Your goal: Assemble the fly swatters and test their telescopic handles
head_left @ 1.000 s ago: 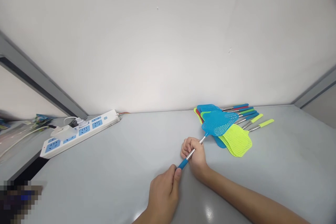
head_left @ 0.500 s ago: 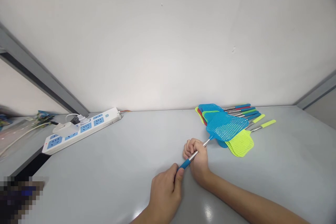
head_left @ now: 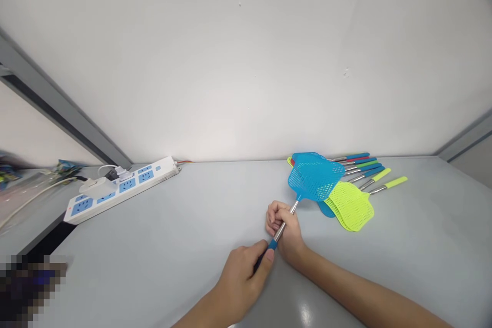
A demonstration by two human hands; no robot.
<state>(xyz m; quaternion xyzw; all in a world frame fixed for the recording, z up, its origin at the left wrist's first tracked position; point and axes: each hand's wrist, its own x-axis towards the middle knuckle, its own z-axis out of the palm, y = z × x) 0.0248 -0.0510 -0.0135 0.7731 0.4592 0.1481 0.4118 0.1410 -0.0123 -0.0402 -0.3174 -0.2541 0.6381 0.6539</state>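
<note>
A blue fly swatter (head_left: 317, 177) slants up and to the right from my hands, its mesh head over the pile of other swatters. My left hand (head_left: 246, 277) is closed round its blue handle, hiding most of the grip. Farther up the silver shaft, my right hand (head_left: 286, 228) is closed at the metal part, fingers curled; part of that grip is hard to see. Beneath and behind the held head lie several swatters, with a yellow-green mesh head (head_left: 351, 207) at the front and blue, red, green and yellow handles pointing right.
A white power strip (head_left: 123, 187) with blue sockets lies at the left, with a white adapter (head_left: 100, 187) and other plugs in it. A white cable (head_left: 36, 197) runs off left. The pale wall (head_left: 230, 72) rises behind the grey table (head_left: 172, 236).
The held swatter's head has swung left, showing more of the yellow-green heads and the handles behind it. My left hand has shifted slightly right; my right hand has barely moved.
</note>
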